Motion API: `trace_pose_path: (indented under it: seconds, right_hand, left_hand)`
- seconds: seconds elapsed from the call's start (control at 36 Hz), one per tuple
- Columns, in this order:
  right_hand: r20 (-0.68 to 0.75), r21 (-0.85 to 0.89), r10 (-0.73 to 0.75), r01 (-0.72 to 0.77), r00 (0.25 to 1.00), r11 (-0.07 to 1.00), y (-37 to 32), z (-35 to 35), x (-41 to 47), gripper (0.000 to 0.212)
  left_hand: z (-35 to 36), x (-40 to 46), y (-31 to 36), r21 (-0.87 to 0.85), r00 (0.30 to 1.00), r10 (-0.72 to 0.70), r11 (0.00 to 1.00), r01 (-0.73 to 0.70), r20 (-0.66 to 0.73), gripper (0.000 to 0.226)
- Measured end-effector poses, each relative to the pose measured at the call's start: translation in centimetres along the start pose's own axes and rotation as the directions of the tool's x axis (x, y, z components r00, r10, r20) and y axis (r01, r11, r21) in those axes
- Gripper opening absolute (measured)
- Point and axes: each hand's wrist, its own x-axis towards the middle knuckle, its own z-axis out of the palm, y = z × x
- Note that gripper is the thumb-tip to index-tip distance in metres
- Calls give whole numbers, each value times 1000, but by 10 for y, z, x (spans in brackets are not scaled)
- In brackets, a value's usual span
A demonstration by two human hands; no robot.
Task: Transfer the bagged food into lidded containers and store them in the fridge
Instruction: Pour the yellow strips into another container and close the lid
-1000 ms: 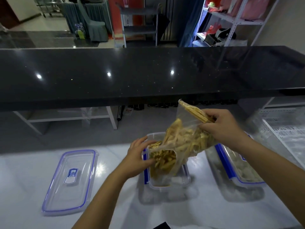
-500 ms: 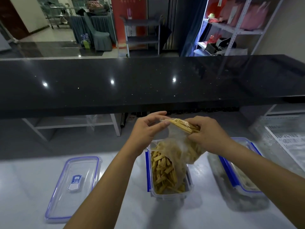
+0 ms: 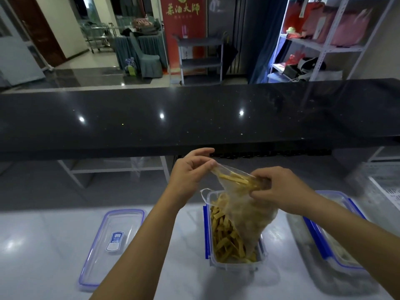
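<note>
Strips of yellowish food (image 3: 225, 237) are heaped in the open container (image 3: 234, 262) on the white desk (image 3: 43, 245). Above that container, a clear bag (image 3: 244, 211) is held upturned, pinched by the left hand (image 3: 190, 172) and right hand (image 3: 279, 189). Left of the container lies a lid (image 3: 112, 245).

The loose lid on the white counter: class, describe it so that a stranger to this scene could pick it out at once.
Start at the white counter below the long black bar top. Three clear, blue-trimmed plastic pieces lie there in a row; take the leftmost, the loose lid, left of the person's left forearm. Unlike the open container of yellow strips and the container at right, it lies flat, holds nothing and bears a blue label.
</note>
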Motion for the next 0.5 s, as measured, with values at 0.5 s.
trace_pose_path:
  seconds: [0.5]
  right_hand:
    - [-67,320,96,-70,993,945,27,-23,-19,8]
  left_hand:
    - [-10,1,-8,61,1000,-19,998,20,-9,12]
